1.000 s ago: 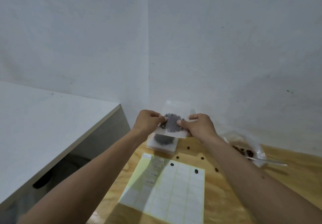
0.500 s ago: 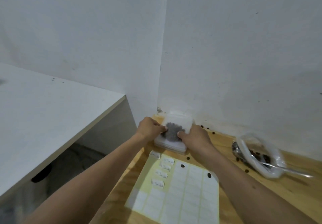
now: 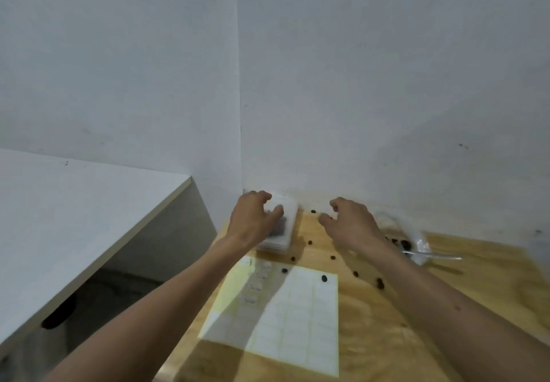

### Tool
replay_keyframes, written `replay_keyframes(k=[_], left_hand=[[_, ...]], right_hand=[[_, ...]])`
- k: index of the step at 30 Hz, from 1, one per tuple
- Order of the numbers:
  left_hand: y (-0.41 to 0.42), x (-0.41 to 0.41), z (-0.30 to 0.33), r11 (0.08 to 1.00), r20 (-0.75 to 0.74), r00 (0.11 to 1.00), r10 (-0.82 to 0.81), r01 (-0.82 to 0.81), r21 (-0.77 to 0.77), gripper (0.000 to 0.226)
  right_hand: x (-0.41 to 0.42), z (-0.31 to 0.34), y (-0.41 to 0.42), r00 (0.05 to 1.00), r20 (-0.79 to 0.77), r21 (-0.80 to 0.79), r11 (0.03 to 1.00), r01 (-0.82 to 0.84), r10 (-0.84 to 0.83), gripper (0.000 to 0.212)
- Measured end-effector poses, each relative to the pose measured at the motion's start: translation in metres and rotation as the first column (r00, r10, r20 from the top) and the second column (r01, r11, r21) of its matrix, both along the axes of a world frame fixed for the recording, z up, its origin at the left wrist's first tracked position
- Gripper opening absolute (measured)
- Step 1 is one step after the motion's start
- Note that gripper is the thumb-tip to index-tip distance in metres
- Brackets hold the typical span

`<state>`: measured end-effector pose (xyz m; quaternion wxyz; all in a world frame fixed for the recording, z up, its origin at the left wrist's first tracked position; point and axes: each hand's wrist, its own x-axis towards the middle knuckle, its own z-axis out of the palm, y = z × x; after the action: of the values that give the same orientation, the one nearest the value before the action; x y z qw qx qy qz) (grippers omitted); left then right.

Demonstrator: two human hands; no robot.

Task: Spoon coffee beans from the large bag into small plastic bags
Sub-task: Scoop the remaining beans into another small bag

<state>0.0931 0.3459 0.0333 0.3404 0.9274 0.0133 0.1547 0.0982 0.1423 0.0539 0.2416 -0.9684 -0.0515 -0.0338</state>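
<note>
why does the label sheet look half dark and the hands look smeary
Head view: the left forearm casts a diagonal shadow across the white grid label sheet on the wooden table, darkening its left half; motion blur softens the left hand, right hand and the scattered dark coffee beans; the wide lens bends the wall corner.

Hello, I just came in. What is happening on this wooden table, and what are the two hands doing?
A person is packing coffee beans into small bags. The left hand rests on a filled small bag atop a stack in the corner of the table. The right hand hovers beside it, fingers loosely curled, holding nothing. The large bag with a spoon lies to the right. Loose beans are scattered around a label sheet.
</note>
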Motion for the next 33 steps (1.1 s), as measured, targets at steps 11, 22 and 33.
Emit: replay_keyframes(k=[11,22,33], left_hand=[[-0.165,-0.033,0.015,0.931,0.043,0.93,-0.364,0.363,0.022,0.046],[-0.313,-0.078,-0.023,0.739,-0.233,0.746,-0.624,0.66,0.135,0.06],[-0.357,-0.091,-0.043,0.674,-0.436,0.687,-0.581,0.707,0.215,0.082]], right_hand=[[-0.072,0.032,-0.155,0.965,0.021,-0.027,0.964,0.264,-0.263,0.054],[-0.139,-0.002,-0.278,0.854,-0.233,-0.201,0.882,0.426,-0.466,0.055],[-0.158,-0.033,-0.319,0.773,-0.342,0.052,0.81,0.584,-0.535,0.056]])
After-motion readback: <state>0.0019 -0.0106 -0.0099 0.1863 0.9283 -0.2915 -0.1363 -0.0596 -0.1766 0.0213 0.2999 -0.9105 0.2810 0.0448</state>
